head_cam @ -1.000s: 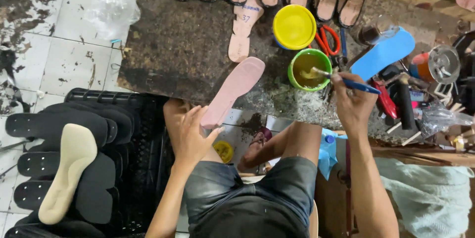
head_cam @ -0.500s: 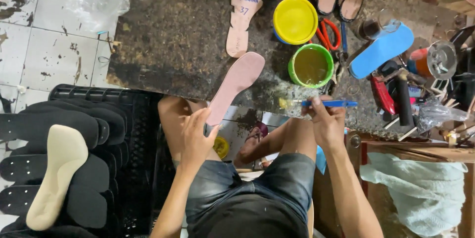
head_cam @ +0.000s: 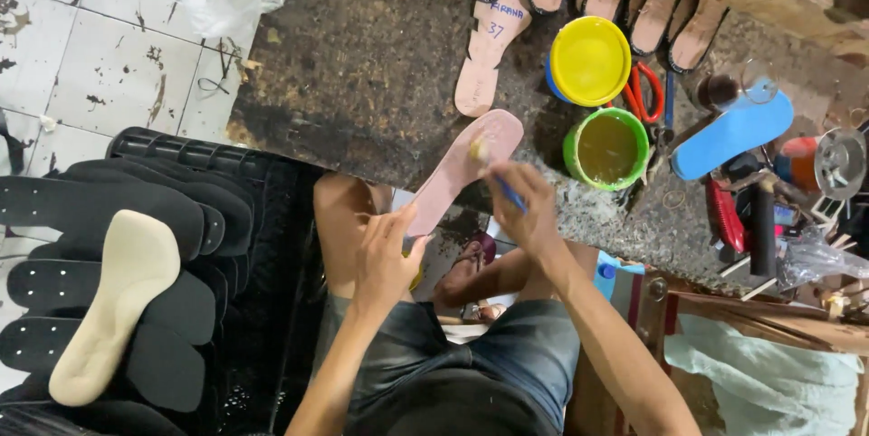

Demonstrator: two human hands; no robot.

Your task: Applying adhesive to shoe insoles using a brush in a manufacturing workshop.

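Left hand (head_cam: 385,250) closed around heel end of pink insole (head_cam: 457,169), held slanted just left of green glue pot (head_cam: 606,148). Right hand (head_cam: 525,210) curled tight on blue-handled brush (head_cam: 496,173), bristles touching insole's toe end. Yellow lid (head_cam: 590,60) just above that pot on worktop (head_cam: 362,83).

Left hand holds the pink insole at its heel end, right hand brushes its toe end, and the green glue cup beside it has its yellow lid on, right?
Not quite. In the head view the green glue cup is open, showing the liquid; the yellow lid lies behind it. The rest stands: left hand holds the pink insole at its heel end, right hand brushes its toe end.
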